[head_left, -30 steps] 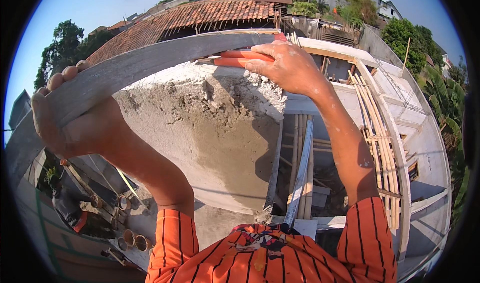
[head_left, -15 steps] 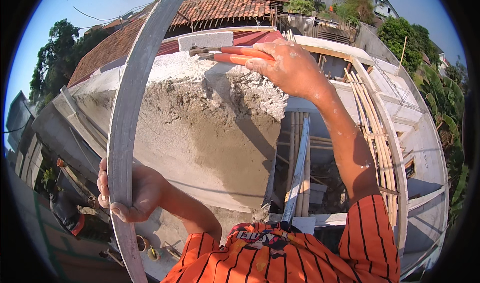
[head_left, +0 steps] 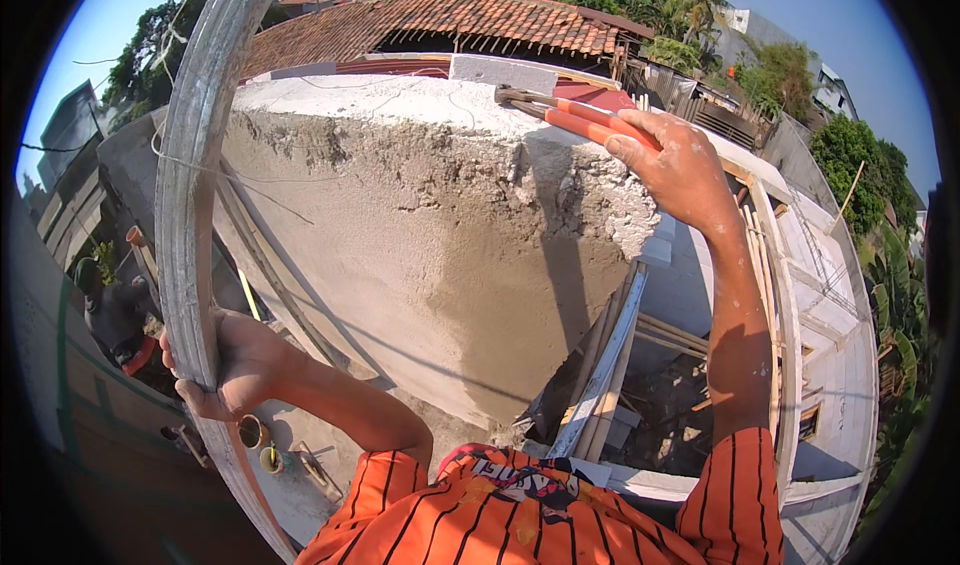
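Note:
My left hand (head_left: pixel 240 365) is wrapped round a long grey bar (head_left: pixel 190 195) that stands tilted and runs from the top edge of the view down past my left side. My right hand (head_left: pixel 680 170) is closed on pincers (head_left: pixel 580 118) with orange handles; their dark jaws point left. The pincers lie over the rough white top of a plastered wall (head_left: pixel 370 225), near its broken right end. Whether they touch the wall I cannot tell. A thin wire (head_left: pixel 250 177) curls beside the bar and trails across the wall face.
A person (head_left: pixel 120 320) in dark clothing is far below at left. Buckets (head_left: pixel 253 432) stand on the lower floor. Wooden planks (head_left: pixel 285 275) lean against the wall. Bamboo poles and a metal beam (head_left: pixel 600 365) span a gap at right. A tiled roof (head_left: pixel 470 20) lies behind.
The view has swung left, so the wall and the right hand with the pincers appear farther right. The bar has shifted left in the picture, still in my left hand.

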Motion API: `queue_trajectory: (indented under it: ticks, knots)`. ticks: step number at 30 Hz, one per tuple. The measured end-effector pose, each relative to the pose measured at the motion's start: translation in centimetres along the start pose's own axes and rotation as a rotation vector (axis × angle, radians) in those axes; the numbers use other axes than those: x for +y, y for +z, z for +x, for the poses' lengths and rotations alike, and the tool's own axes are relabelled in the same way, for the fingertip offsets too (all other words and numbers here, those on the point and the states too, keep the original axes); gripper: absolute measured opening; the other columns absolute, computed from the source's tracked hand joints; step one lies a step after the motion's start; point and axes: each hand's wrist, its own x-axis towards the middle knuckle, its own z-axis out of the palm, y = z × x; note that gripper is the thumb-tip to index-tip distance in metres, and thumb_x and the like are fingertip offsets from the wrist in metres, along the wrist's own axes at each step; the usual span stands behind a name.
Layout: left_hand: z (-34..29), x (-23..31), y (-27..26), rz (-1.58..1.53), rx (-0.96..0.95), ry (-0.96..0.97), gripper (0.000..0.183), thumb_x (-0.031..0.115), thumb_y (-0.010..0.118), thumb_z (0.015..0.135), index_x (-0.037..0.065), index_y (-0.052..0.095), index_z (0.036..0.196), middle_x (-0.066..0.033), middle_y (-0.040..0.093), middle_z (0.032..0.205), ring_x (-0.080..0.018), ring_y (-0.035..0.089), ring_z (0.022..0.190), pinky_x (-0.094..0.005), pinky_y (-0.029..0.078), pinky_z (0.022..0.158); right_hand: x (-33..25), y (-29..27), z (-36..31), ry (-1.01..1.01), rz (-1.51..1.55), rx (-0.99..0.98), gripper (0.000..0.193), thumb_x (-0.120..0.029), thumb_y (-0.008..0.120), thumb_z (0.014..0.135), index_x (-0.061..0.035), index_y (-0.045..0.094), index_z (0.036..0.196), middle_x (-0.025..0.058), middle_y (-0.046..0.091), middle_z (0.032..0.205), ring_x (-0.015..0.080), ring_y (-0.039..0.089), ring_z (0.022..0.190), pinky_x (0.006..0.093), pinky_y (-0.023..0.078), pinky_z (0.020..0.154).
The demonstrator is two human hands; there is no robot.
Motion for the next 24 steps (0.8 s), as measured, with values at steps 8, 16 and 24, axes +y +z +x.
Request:
queue_trajectory:
  ticks: [8,16,24]
  knots:
    - [-2.3,2.3,-8.6,0.204,0.276,-0.464,0.038,0.018,0.059,0.077,-0.004,0.052,0.107,-0.0137,0.056,0.105,-0.0285,0.053,0.108,-0.0467,0.036,0.103,-0.1,-1.0,-0.2,0.0,0.088,-0.044,0.044,-0.036,0.064,0.082,-0.0077,0.063,0.116,0.0164,0.064,0.111,0.0309,0.061,0.1,0.0374,0.046,0.088]
    - [-1.0,6.8,-13.2,0.07,0.338,-0.663,0.039,0.021,0.057,0.08,-0.007,0.049,0.106,-0.0179,0.056,0.109,-0.0322,0.052,0.111,-0.0496,0.035,0.106,-5.0,-0.1,-1.1,-0.306,0.068,0.258,0.041,-0.029,0.068,0.081,-0.0093,0.062,0.116,0.0185,0.061,0.113,0.0323,0.059,0.101,0.0389,0.046,0.088]
    - [-3.1,8.3,-12.2,-0.168,0.422,-0.925,0.039,0.009,0.053,0.079,-0.009,0.054,0.113,-0.0204,0.059,0.115,-0.0322,0.057,0.106,-0.0452,0.048,0.097,-17.1,4.3,-2.1,-0.445,1.036,-0.279,0.049,-0.037,0.07,0.081,0.0042,0.059,0.106,0.0168,0.065,0.098,0.0267,0.063,0.093,0.0355,0.049,0.083]
